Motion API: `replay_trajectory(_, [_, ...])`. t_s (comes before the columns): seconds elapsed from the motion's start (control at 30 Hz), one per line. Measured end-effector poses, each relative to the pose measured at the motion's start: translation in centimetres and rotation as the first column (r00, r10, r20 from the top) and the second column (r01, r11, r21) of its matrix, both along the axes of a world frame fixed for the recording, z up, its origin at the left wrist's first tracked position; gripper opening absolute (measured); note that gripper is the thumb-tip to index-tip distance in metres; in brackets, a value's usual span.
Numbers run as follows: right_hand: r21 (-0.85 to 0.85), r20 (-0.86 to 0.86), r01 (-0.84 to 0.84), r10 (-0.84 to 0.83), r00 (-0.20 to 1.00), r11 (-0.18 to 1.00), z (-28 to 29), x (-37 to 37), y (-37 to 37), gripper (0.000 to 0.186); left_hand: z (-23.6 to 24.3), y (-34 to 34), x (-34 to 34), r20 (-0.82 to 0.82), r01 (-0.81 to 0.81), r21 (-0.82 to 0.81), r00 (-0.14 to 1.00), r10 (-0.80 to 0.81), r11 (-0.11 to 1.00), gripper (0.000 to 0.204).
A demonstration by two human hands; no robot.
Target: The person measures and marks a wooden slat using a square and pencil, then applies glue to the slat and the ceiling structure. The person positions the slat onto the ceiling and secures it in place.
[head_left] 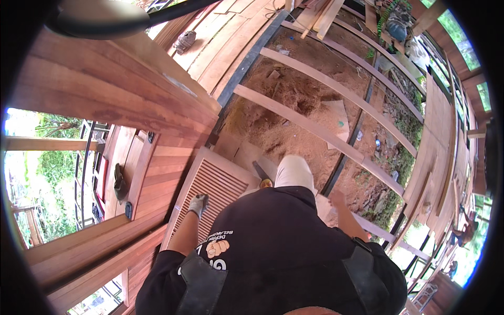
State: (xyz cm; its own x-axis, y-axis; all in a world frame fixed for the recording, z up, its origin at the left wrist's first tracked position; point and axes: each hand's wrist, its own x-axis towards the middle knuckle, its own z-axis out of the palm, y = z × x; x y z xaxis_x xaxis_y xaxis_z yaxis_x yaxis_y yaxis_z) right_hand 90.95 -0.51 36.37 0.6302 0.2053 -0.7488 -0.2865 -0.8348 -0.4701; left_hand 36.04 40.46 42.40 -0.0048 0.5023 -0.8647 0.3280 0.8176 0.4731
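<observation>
My left hand [198, 203], in a grey work glove, rests on the slats of a wooden louvred panel [220, 176]. Its fingers look curled in, and anything under them is hidden. The panel leans along the plank wall at my left. My right hand [336, 200] looks bare and hangs beside my knee, near a floor joist; its fingers are too small and unclear to read. Between the panel and my light-coloured trouser leg [295, 172] lies a dark, blade-like tool [260, 170] with a yellow-brown end [266, 183].
Bare wooden joists [320, 134] span a pit of reddish soil [273, 86] ahead. A plank wall [168, 173] with window openings stands left. Floorboards [210, 47] lie beyond it. Stacked boards [433, 142] line the right, where another person [464, 231] is far off.
</observation>
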Motion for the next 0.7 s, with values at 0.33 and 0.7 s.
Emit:
replay_trajectory(0.33, [-0.267, -0.046, -0.627, 0.641, 0.766, 0.731, -3.4, 19.0, 14.5, 0.024, -4.3, 26.9, 29.3, 0.407, -0.037, 0.25, 0.911, -0.07, 0.967, 0.014])
replay_trajectory(0.7, [0.115, 0.647, -0.469, 0.292, 0.704, 0.875, 13.7, 56.6, 78.5, 0.03, -0.3, 46.0, 44.8, 0.374, -0.209, 0.109, 0.914, 0.155, 0.972, 0.017])
